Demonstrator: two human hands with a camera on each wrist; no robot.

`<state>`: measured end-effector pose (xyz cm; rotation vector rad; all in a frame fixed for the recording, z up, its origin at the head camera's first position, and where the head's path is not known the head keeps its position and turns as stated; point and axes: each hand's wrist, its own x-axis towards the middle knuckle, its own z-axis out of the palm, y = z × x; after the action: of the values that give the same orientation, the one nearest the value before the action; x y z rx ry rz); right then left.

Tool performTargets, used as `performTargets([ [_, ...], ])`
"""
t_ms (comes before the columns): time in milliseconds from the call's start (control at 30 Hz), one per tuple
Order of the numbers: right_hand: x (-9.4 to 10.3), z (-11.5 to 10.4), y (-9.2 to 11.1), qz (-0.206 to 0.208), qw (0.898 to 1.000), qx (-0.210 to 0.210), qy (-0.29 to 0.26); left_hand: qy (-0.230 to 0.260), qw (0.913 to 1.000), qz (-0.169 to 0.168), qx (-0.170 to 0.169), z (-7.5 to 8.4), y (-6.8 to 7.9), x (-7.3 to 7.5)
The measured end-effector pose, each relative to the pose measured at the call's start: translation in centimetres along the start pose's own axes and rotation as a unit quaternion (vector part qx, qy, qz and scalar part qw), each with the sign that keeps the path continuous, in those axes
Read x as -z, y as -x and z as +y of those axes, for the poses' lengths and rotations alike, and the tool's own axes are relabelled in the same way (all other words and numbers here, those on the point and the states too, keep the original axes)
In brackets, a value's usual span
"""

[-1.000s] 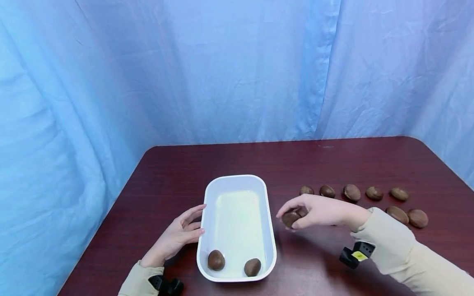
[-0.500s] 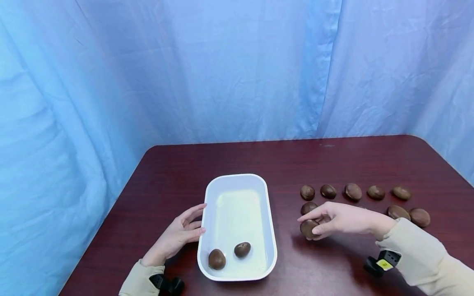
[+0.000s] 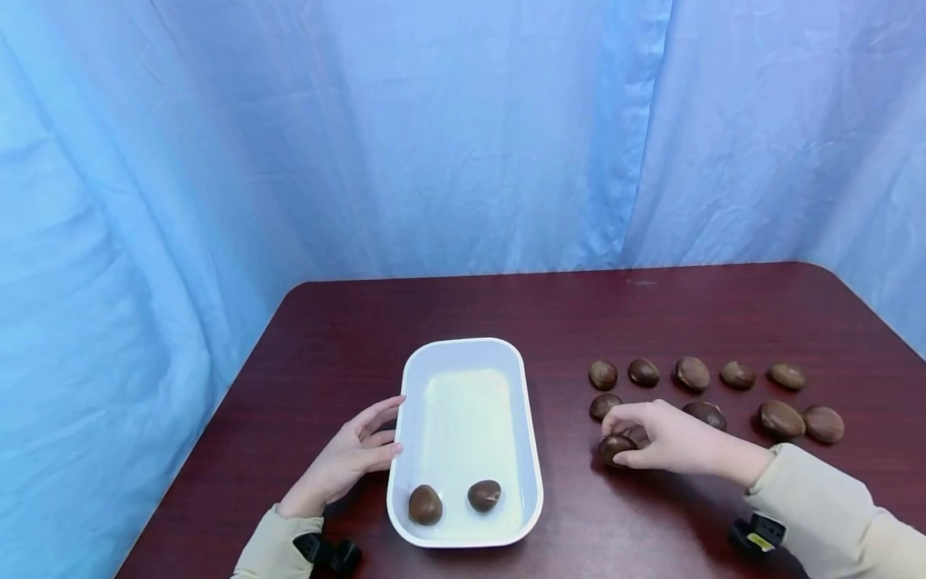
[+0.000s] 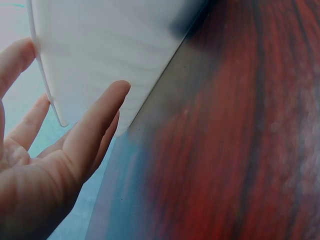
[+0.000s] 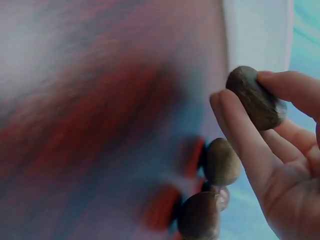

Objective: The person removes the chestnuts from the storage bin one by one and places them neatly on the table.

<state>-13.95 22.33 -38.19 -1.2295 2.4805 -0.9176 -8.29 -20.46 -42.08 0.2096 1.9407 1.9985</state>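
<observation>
My left hand [image 3: 354, 454] lies at the left side of a white rectangular tray [image 3: 533, 450]. Its thumb and finger ends touch the rim and outer wall, seen close in the left wrist view. Two brown rounded pieces, one at the left [image 3: 425, 505] and one at the right [image 3: 484, 495], lie at the tray's near end. To the right of the tray, my right hand [image 3: 669, 438] pinches a smooth brown oval piece [image 5: 252, 97] like a pebble or nut between thumb and fingers. It is low over the table, just in front of another brown piece [image 3: 605, 406].
Several similar brown pieces [image 3: 692, 374] lie in a row on the dark red wooden table [image 3: 347, 338], farther back on the right. A second row [image 3: 780, 420] stands nearer, partly behind the right hand. Blue curtains [image 3: 463, 137] hang behind the table.
My right hand has moved to the right and toward me with the pinched brown oval piece. The right-hand piece in the tray has rolled away from the near wall. The left hand stays put.
</observation>
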Motion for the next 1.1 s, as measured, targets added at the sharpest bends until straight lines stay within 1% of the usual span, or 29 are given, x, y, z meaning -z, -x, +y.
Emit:
performTargets([
  [67, -0.4, 0.2, 0.1, 0.025, 0.999, 0.027, 0.024, 0.002, 1.0, 0.002, 0.004, 0.1, 0.0, 0.0],
  [133, -0.9, 0.3, 0.2, 0.055, 0.993, 0.065, 0.077, 0.001, 1.0, 0.003, 0.007, 0.1, 0.0, 0.0],
  [167, -1.1, 0.4, 0.2, 0.071, 0.988, 0.085, 0.109, 0.001, 1.0, 0.003, 0.008, 0.1, 0.0, 0.0],
  [233, -1.5, 0.5, 0.2, 0.1, 0.971, 0.122, 0.178, 0.0, 1.0, 0.004, 0.008, 0.1, 0.1, 0.0],
  [300, -1.8, 0.5, 0.2, 0.12, 0.954, 0.146, 0.235, 0.0, 1.0, 0.004, 0.009, 0.1, 0.0, 0.0],
  [333, -1.9, 0.5, 0.2, 0.123, 0.947, 0.154, 0.254, 0.001, 0.9999, 0.005, 0.01, 0.1, 0.0, 0.0],
  [400, -2.0, 0.3, 0.3, 0.122, 0.939, 0.164, 0.278, 0.003, 0.9999, 0.005, 0.01, 0.0, 0.0, 0.0],
  [433, -2.0, 0.3, 0.3, 0.118, 0.937, 0.166, 0.282, 0.003, 0.9999, 0.005, 0.011, 0.0, 0.0, 0.0],
  [533, -2.0, 0.1, 0.5, 0.099, 0.937, 0.165, 0.29, 0.001, 1.0, 0.001, 0.004, -0.1, 0.0, 0.0],
  [667, -1.9, 0.0, 0.8, 0.074, 0.943, 0.153, 0.288, 0.005, 1.0, -0.003, -0.001, 0.0, 0.2, 0.0],
  [767, -2.0, 0.0, 0.9, 0.067, 0.947, 0.145, 0.28, 0.007, 1.0, -0.003, -0.001, 0.0, 0.2, 0.0],
  [933, -2.2, -0.2, 1.0, 0.064, 0.95, 0.136, 0.273, 0.005, 1.0, -0.001, 0.001, -0.1, 0.1, 0.0],
  [1100, -2.3, -0.2, 1.0, 0.046, 0.959, 0.116, 0.256, 0.005, 1.0, -0.001, 0.003, 0.1, 0.1, 0.0],
])
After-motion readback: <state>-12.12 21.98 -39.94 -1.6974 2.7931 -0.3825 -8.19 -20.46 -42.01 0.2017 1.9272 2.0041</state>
